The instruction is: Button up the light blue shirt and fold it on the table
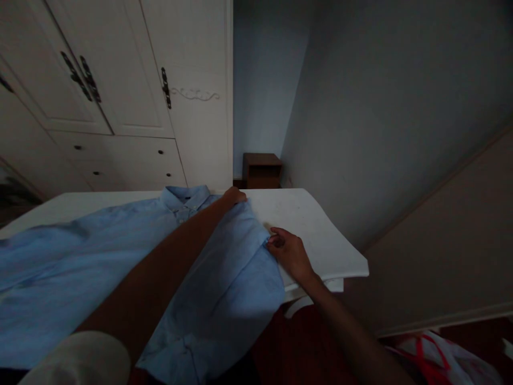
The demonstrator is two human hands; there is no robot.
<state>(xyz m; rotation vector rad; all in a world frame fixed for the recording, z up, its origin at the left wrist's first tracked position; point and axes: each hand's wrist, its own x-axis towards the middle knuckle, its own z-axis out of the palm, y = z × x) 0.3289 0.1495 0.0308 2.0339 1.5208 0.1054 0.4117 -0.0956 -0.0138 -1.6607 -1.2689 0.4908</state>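
- The light blue shirt [116, 240] lies spread across the white table [292, 214], its collar [172, 200] at the far edge and its lower part spilling past the near edge on the right.
- Bare tabletop runs from the shirt's right side to the table's right edge.
- The wardrobe [204, 144] stands beyond the far edge; the wall [380, 117] rises on the right, apart from the table's near right corner.
- The left arm stretches low over the shirt, from near left to far right; the left hand [233, 196] touches the shirt's far edge, its grip impossible to tell.
- The right hand [292, 254], reaching in from near right, pinches the shirt's right edge between thumb and fingers.
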